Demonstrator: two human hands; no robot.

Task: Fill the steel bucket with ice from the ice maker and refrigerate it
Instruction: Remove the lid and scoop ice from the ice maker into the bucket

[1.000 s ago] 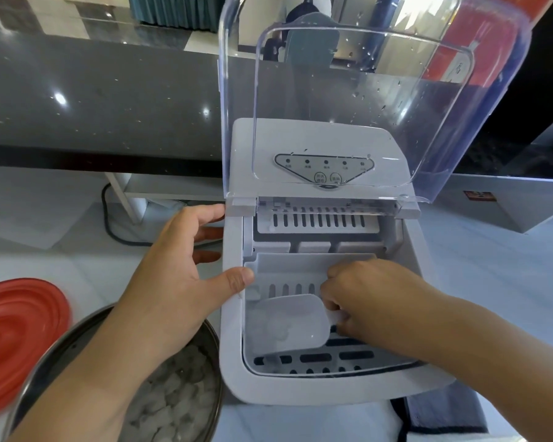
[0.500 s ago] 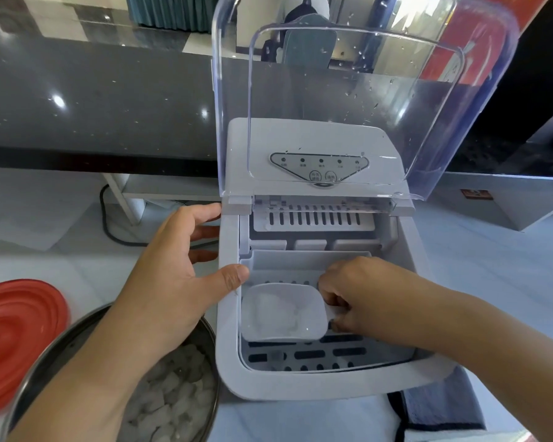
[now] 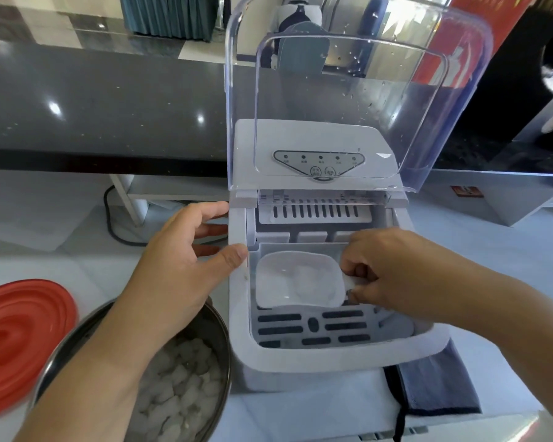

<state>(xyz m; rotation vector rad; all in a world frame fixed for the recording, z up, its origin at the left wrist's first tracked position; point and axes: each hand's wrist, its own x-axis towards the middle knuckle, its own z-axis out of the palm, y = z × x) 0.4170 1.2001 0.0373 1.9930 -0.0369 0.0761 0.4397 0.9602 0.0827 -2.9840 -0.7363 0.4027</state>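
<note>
Scooping ice: right hand (image 3: pixel 393 269) pinched on the handle of the white scoop (image 3: pixel 296 282) inside the ice maker (image 3: pixel 332 355) basket, some ice in it. Left hand (image 3: pixel 186 260) loosely open, thumb bracing the machine's left wall. Best kept level, lifted clear of the rim, then carried left over the steel bucket (image 3: pixel 186 384), near left on the worktop, part-filled. Scoop's long axis running left-right, mouth pointing left.

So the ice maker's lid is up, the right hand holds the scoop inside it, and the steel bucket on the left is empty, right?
Not quite. The head view shows the steel bucket already holding ice. The rest stands: the ice maker's clear lid is up, and the right hand holds the scoop inside it.
</note>
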